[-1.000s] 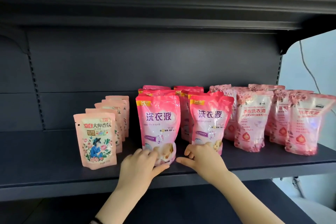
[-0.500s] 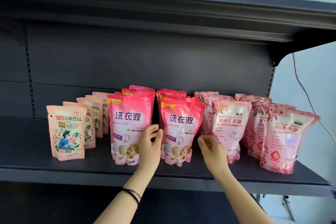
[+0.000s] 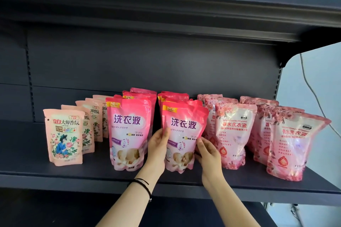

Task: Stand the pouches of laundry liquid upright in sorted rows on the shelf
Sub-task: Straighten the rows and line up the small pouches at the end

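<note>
Dark shelf (image 3: 27, 153); left hand (image 3: 158, 145), right hand (image 3: 207, 155) on pink pouch (image 3: 182, 129) edges.

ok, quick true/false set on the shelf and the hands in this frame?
1. The left hand and the right hand both hold the front bright pink pouch. True.
2. The peach floral pouches stand at the right end of the shelf. False: they are at the left end.
3. A dark band circles the left wrist. True.
4. The bright pink pouches form one row. False: two rows side by side.
5. The rose-print pouches lie flat. False: they stand upright.
</note>
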{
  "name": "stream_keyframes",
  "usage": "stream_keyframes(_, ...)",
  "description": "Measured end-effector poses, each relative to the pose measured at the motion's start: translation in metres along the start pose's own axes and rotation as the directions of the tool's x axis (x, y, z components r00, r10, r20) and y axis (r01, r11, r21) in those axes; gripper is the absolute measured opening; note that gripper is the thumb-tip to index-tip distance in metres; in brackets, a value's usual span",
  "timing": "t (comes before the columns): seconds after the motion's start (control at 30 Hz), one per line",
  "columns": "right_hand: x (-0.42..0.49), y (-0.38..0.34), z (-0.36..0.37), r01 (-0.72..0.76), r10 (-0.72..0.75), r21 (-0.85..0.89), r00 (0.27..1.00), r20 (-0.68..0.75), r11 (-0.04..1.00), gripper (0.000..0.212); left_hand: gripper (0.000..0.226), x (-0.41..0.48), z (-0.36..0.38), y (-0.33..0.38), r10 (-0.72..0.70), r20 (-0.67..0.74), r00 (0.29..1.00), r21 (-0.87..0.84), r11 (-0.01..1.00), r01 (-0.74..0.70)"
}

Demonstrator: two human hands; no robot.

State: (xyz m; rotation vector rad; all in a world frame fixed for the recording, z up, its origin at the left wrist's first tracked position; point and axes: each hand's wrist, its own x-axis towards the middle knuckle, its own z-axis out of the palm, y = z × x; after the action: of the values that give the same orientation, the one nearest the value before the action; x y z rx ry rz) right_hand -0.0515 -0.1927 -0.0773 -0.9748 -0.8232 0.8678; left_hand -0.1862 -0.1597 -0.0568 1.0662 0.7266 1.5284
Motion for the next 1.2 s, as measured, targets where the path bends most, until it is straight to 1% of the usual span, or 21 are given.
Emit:
stream_keyframes(0.07, 0.005, 0.001, 0.001, -0.014, 0.013, 0.036, 1.000, 0.003, 0.999, 0.019, 0.033, 0.002, -0.001, 0.000, -0.019, -0.009, 1.000, -0.022, 1.000, 0.019)
stream_keyframes(0.17, 0.006, 0.001, 0.004, 0.019, -0.019, 0.025, 1.000, 0.001, 0.999, 0.014, 0.034, 0.004, -0.003, -0.002, -0.061, -0.038, 0.997, -0.066, 0.996, 0.058)
stream_keyframes(0.3, 0.015, -0.007, -0.001, 0.160, -0.157, -0.114, 0.987, 0.038, 0.981, 0.017, 0.016, 0.011, -0.004, -0.004, -0.117, -0.090, 0.989, -0.176, 0.979, 0.100)
stream_keyframes(0.37, 0.023, -0.011, -0.009, 0.238, -0.221, -0.210, 0.970, 0.101, 0.948, 0.019, 0.016, 0.013, -0.005, -0.002, -0.128, -0.069, 0.989, -0.200, 0.973, 0.112)
stream_keyframes(0.43, 0.029, -0.009, -0.017, 0.264, -0.235, -0.260, 0.962, 0.136, 0.929, 0.021, 0.024, 0.013, -0.005, -0.003, -0.116, -0.048, 0.992, -0.162, 0.981, 0.107)
stream_keyframes(0.5, 0.031, -0.005, -0.019, 0.261, -0.233, -0.252, 0.963, 0.136, 0.932, 0.023, 0.029, 0.011, -0.003, -0.005, -0.091, -0.040, 0.995, -0.147, 0.986, 0.084)
stream_keyframes(0.63, 0.028, 0.006, -0.019, 0.207, -0.184, -0.226, 0.976, 0.120, 0.952, 0.019, 0.019, 0.008, 0.002, -0.009, -0.022, -0.016, 1.000, -0.126, 0.992, 0.019)
stream_keyframes(0.7, 0.025, 0.014, -0.023, 0.196, -0.164, -0.275, 0.977, 0.135, 0.941, 0.017, 0.018, 0.006, 0.002, -0.011, -0.016, -0.028, 0.999, -0.129, 0.992, 0.012)
stream_keyframes(0.8, 0.021, 0.020, -0.027, 0.224, -0.183, -0.416, 0.974, 0.136, 0.881, 0.019, 0.017, 0.002, -0.001, -0.017, 0.016, -0.044, 0.999, -0.088, 0.996, -0.020)
stream_keyframes(0.9, 0.021, 0.017, -0.025, 0.269, -0.231, -0.503, 0.963, 0.138, 0.821, 0.022, 0.015, -0.002, -0.001, -0.019, 0.082, -0.099, 0.992, -0.034, 0.996, -0.086)
stream_keyframes(1.03, 0.024, 0.007, -0.030, 0.344, -0.254, -0.541, 0.938, 0.237, 0.767, 0.024, 0.016, -0.001, 0.001, -0.014, 0.083, -0.172, 0.982, -0.047, 0.995, -0.092)
stream_keyframes(1.13, 0.028, 0.007, -0.035, 0.377, -0.276, -0.565, 0.926, 0.259, 0.734, 0.032, 0.015, -0.002, 0.003, -0.014, 0.077, -0.147, 0.986, -0.036, 0.996, -0.083)
stream_keyframes(1.2, 0.028, 0.009, -0.034, 0.382, -0.267, -0.582, 0.923, 0.277, 0.717, 0.033, 0.015, -0.004, 0.003, -0.016, 0.093, -0.125, 0.988, -0.020, 0.995, -0.096)
